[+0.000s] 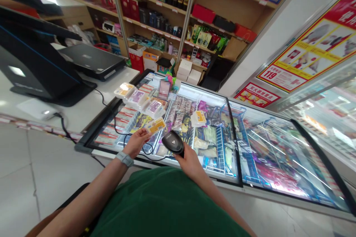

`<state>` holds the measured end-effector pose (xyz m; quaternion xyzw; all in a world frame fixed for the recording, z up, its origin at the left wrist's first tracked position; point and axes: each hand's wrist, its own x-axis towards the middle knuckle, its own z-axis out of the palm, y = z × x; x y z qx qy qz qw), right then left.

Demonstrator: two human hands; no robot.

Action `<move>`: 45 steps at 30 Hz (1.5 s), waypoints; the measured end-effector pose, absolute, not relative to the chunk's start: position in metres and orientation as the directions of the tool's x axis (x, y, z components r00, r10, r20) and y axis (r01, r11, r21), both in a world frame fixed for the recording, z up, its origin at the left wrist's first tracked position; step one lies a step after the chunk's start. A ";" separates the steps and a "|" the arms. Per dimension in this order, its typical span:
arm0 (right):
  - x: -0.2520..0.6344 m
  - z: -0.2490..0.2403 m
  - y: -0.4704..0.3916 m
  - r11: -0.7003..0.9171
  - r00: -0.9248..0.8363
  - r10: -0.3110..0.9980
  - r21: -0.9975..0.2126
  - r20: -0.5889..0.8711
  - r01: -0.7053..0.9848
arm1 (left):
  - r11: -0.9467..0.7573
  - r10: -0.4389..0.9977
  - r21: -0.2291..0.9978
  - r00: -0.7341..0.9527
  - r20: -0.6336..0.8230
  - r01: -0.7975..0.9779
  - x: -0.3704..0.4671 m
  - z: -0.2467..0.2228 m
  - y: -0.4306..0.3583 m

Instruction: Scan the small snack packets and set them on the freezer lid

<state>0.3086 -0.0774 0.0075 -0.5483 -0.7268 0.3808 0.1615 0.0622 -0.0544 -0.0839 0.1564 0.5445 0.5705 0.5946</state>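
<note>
My left hand [137, 142], with a watch on its wrist, pinches the near left end of a yellow-labelled clear package [156, 126]. Wrapped round the handle of a black barcode scanner [172, 143] is my right hand [189, 159]. The scanner's head is just right of and below the package. On the freezer's glass top, white boxes with purple labels [137, 97] and a yellow-labelled box [124, 90] lie beyond my left hand. Another yellow-labelled box [198, 118] sits to the right, beyond the scanner.
A glass-topped freezer [167, 173] spans the front. The scanner's black cable loops over its left part. At left are a counter [91, 114], a flat black scale [93, 59] and a monitor stand [36, 55]. Shelves of bottles stand behind; a pink-green toy [170, 78] sits at the freezer's far edge.
</note>
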 end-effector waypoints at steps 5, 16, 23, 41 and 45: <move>0.309 0.004 -0.076 0.108 -0.361 0.916 -0.761 -0.174 0.640 | 0.302 0.852 0.805 -0.235 -0.469 -0.511 0.063 -0.085 -0.053; 0.311 0.000 -0.076 0.127 -0.368 0.917 -0.759 -0.157 0.639 | 0.306 0.842 0.794 -0.240 -0.483 -0.525 0.064 -0.083 -0.051; 0.310 -0.001 -0.077 0.129 -0.375 0.912 -0.757 -0.163 0.640 | 0.307 0.844 0.792 -0.233 -0.483 -0.528 0.064 -0.080 -0.052; 0.310 0.005 -0.079 0.115 -0.361 0.916 -0.749 -0.174 0.653 | 0.250 0.811 0.736 -0.278 -0.514 -0.629 0.044 -0.078 -0.012; 0.310 0.008 -0.080 0.107 -0.339 0.923 -0.724 -0.183 0.681 | 0.239 0.799 0.715 -0.285 -0.530 -0.657 0.035 -0.080 0.018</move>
